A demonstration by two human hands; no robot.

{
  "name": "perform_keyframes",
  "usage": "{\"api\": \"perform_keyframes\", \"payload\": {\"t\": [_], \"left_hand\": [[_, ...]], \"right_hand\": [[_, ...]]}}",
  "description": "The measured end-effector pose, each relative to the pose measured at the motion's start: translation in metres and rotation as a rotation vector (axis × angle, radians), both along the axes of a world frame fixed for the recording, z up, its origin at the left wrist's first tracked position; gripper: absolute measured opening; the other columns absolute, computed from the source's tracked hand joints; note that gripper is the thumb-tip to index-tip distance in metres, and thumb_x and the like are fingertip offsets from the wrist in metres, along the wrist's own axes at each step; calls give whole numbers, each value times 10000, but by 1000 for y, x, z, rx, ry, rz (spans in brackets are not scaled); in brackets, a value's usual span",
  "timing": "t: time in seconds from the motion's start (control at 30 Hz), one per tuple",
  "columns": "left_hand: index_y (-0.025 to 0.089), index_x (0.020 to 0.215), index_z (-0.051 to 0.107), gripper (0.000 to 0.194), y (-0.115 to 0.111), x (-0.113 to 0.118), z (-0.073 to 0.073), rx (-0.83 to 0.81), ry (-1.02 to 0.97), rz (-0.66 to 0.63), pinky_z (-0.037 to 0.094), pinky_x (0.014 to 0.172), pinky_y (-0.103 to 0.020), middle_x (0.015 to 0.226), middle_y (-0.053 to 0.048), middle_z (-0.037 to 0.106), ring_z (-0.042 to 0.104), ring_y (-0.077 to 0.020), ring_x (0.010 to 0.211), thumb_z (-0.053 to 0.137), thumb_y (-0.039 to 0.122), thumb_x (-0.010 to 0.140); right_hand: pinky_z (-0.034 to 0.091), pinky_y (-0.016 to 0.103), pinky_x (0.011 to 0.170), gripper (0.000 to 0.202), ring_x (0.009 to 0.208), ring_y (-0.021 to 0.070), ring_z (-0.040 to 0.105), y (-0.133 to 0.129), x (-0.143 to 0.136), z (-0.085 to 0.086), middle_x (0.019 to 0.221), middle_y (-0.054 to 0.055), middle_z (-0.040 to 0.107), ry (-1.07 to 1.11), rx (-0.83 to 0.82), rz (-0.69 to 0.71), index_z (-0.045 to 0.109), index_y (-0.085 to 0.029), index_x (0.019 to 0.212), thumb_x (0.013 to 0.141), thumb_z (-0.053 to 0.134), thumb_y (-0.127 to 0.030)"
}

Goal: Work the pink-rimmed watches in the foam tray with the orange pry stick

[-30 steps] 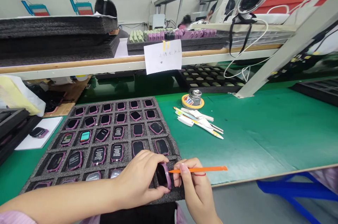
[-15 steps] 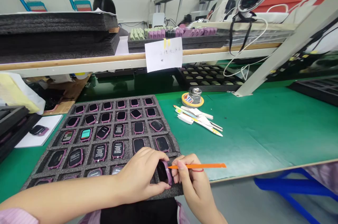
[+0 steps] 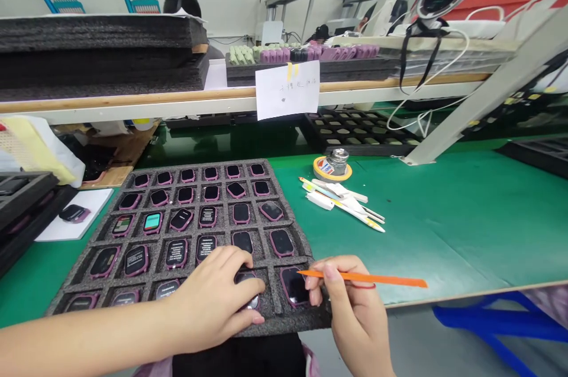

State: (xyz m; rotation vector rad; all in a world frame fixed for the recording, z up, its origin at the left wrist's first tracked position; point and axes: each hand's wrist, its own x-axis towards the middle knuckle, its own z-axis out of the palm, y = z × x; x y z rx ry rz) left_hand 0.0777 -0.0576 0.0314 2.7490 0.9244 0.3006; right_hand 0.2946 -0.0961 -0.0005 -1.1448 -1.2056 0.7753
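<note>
A grey foam tray (image 3: 284, 211) holds rows of purple-cased smartwatches in square compartments; some screens are lit, most are dark. My left hand (image 3: 217, 294) reaches into the front row, its fingers and thumb closed around a smartwatch (image 3: 248, 289) that is partly hidden by them. In my right hand (image 3: 350, 300) I pinch a thin orange pry stick (image 3: 381, 280), which points left. Its tip shows over the dark screen of the front-right corner smartwatch (image 3: 293, 286); whether it touches I cannot tell. That watch lies in its compartment.
Behind the tray's right side lie a tape roll (image 3: 332, 170) with a small metal-topped jar and several white and yellow sticks (image 3: 344, 199). A shelf (image 3: 177, 102) crosses above the green bench (image 3: 444, 217). One watch (image 3: 74, 213) rests on white paper at left.
My left hand has let go of the corner watch and moved left to the neighbouring one. The corner watch now lies in its compartment. The pry stick stays in my right hand.
</note>
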Motion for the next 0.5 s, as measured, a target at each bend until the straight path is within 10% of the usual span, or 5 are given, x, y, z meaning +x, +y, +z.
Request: {"api": "perform_keyframes", "payload": {"t": [0.5], "left_hand": [[210,1026,657,163,-2,-19,-13,130,-284,-53,557,834,-362,1053,-102,685,654,-229,960,593,343,958]], "right_hand": [[499,208,568,204,569,113,604,5,-39,-12,686,-24,600,-221,79,211,557,-235,883,1039,426,-228]]}}
